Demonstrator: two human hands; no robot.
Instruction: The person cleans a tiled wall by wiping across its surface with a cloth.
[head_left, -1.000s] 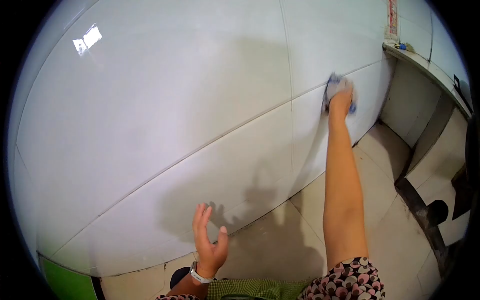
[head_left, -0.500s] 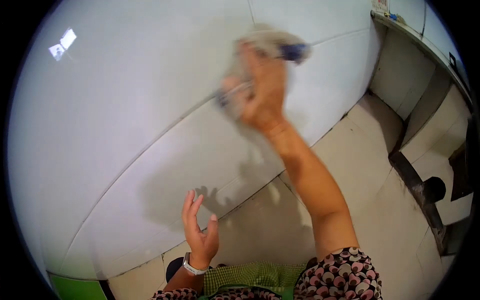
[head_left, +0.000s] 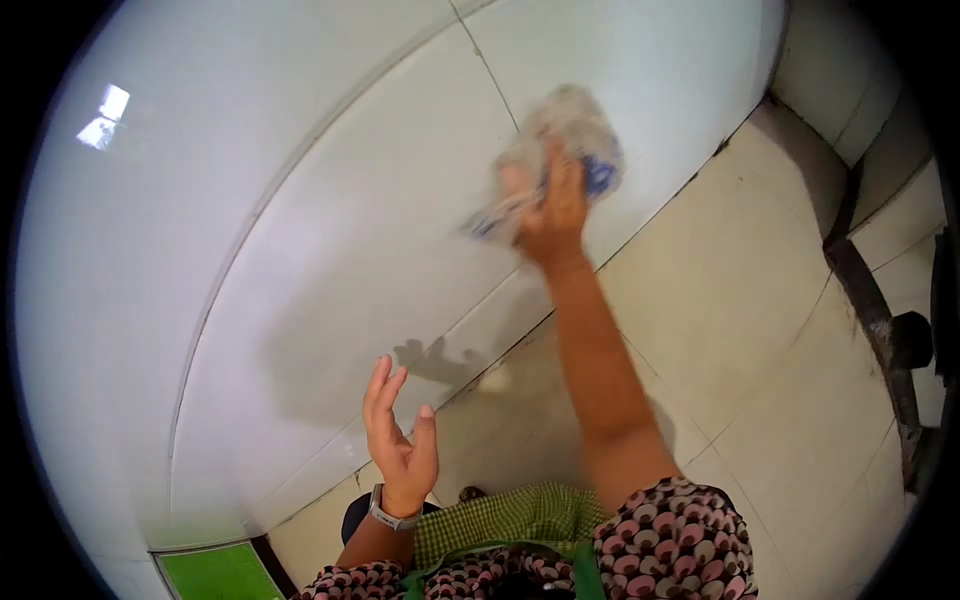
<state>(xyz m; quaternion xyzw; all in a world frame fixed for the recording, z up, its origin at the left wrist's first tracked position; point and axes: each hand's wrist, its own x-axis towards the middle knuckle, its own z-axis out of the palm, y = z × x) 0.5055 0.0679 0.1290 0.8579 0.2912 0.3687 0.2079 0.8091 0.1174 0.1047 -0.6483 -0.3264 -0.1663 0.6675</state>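
A crumpled, pale cloth (head_left: 580, 120) with blue patches lies against the white tiled wall (head_left: 330, 230). My right hand (head_left: 555, 215) is pressed over it, its fingers on the fabric; both are blurred by motion. Lower down, my left hand (head_left: 402, 450) is raised in front of the wall's bottom edge. Its fingers are apart and it holds nothing. A watch (head_left: 393, 510) with a light band circles my left wrist.
Beige floor tiles (head_left: 730, 330) meet the wall along a dark joint. A dark base strip with a round black piece (head_left: 910, 340) runs along the right. At lower left is a green panel (head_left: 220, 572).
My right hand and the cloth have moved down the wall and slightly right. The view has tilted lower and shows more floor. My left hand keeps its pose.
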